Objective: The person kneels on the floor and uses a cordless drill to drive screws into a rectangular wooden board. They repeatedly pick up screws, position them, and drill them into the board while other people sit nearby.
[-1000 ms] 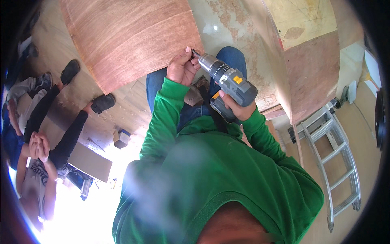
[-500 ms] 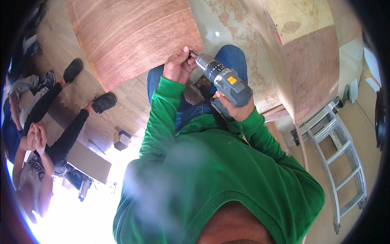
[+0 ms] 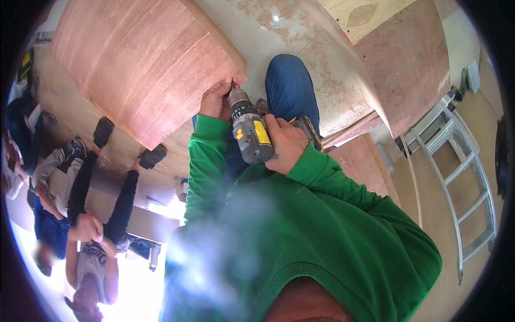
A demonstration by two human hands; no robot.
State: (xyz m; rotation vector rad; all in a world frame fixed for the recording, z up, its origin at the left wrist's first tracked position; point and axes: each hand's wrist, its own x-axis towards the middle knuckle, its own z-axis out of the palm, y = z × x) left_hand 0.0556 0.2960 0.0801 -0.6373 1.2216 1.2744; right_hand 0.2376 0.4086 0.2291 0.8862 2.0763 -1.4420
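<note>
Co-worker: in a grey shirt at 8 o'clock, dark-trousered legs reaching up toward 9 o'clock; one black shoe shows near the wood panel's lowest corner.
Wood panel: reddish-brown, broad, filling 10 to 11 o'clock, its near right corner beside the left hand.
Left hand: at 11 o'clock, fingers bent in by the front end of the drill, at that corner of the panel; the fingertips seem to meet the bit, but they are too small and partly hidden, so I cannot tell whether they pinch anything.
Drill: grey and black with a yellow patch, just above centre, nose toward a point between 11 and 12 o'clock, its tip at the panel's corner.
Right hand: wrapped firmly around the drill's handle, coming in from 4 o'clock; the battery pack shows past it toward 2 o'clock.
Knee: in blue jeans, at 1 o'clock, near the right hand.
Plywood sheet: brown, at 2 o'clock.
Ladder: silver metal, at 3 o'clock, well apart from both hands.
</note>
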